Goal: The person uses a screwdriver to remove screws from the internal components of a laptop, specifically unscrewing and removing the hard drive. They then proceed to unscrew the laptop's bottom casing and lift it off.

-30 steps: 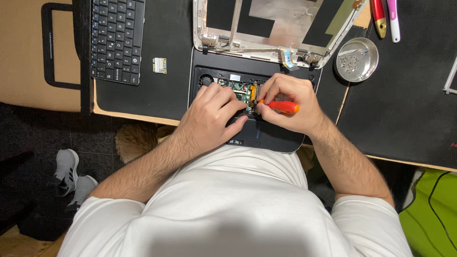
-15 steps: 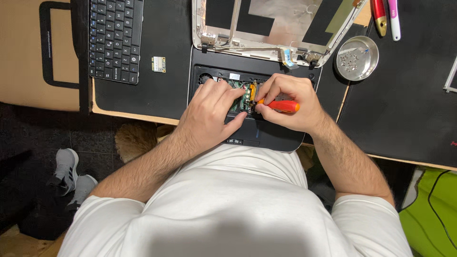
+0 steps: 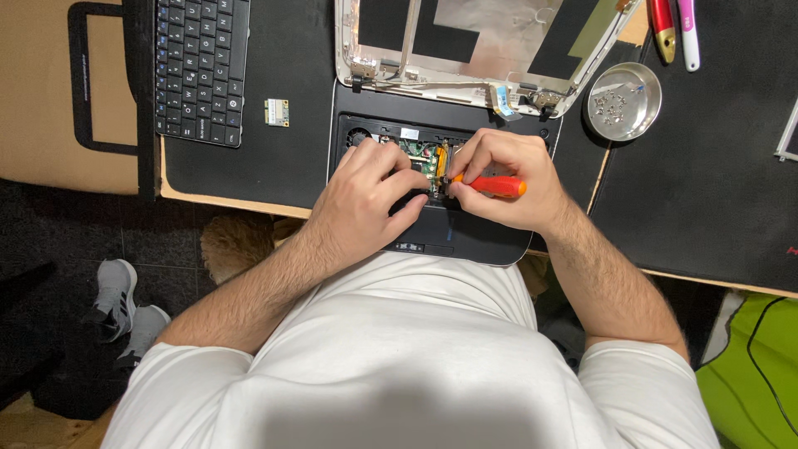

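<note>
Down on the table, opened laptop base sits w/ circuit board exposed. Left hand lies flat, fingers loosely spread, prob. steadying the base; right hand is pinching orange screwdriver, tip at board. Screw dish nearby, w/in reach.

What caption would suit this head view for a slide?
Both hands work inside an opened laptop base: right hand holds an orange-handled screwdriver, left hand rests on the circuit board.
</note>
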